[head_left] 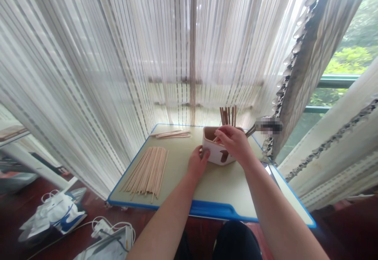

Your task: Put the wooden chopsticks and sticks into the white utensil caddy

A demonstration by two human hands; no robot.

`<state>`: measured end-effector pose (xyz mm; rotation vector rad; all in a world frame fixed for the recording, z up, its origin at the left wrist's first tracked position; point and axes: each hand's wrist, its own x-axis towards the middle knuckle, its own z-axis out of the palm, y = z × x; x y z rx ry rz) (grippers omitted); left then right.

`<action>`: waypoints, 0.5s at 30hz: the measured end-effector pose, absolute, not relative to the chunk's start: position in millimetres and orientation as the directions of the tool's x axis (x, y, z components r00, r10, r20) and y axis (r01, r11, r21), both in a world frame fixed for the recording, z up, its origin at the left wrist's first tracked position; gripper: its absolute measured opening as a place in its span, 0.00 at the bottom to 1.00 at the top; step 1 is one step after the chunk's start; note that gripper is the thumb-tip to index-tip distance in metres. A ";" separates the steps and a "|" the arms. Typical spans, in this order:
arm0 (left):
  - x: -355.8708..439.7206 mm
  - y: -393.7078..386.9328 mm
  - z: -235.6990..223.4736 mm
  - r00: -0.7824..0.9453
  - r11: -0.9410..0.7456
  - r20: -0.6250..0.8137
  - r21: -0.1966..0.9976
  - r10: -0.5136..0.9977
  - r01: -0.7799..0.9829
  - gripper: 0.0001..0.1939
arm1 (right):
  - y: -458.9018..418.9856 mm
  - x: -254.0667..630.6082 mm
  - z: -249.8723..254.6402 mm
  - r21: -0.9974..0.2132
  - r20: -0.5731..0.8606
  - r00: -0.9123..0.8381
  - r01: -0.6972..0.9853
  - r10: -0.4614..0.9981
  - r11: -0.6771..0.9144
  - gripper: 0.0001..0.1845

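Note:
A white square holder (217, 151) with a dark cut-out stands on the pale green board (212, 185), which has a blue rim. My left hand (198, 161) rests against the holder's left side, fingers on its wall. Above the holder's mouth, my right hand (233, 143) pinches the end of a thin wooden chopstick (217, 138). Several chopsticks (227, 116) stand in the holder, their lower parts hidden by its wall. A large row of loose chopsticks (147, 171) lies on the board at left, with a smaller bunch (174, 134) at the far edge.
Sheer striped curtains (118, 55) hang close behind the board. A dark, flat object (268, 169) lies at the board's right edge, and a blurred patch (268, 125) sits beyond the holder. A white bag and cables (56, 212) lie on the dark floor at lower left.

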<state>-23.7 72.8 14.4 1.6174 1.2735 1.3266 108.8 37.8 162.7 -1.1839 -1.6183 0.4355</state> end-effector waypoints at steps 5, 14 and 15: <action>-25.6 67.9 18.4 0.030 -0.338 0.341 0.910 0.940 0.241 0.23 | 31.6 108.2 168.3 -0.633 0.563 -0.001 0.643 0.826 0.432 0.11; -22.3 66.0 15.0 -0.018 -0.277 0.296 0.912 0.955 0.303 0.19 | 14.5 99.9 173.1 -0.390 0.702 -0.068 0.796 0.709 0.463 0.14; -23.4 63.0 15.6 -0.039 -0.285 0.317 0.896 0.948 0.340 0.20 | 9.9 96.8 173.4 -0.372 0.732 -0.068 0.793 0.678 0.482 0.14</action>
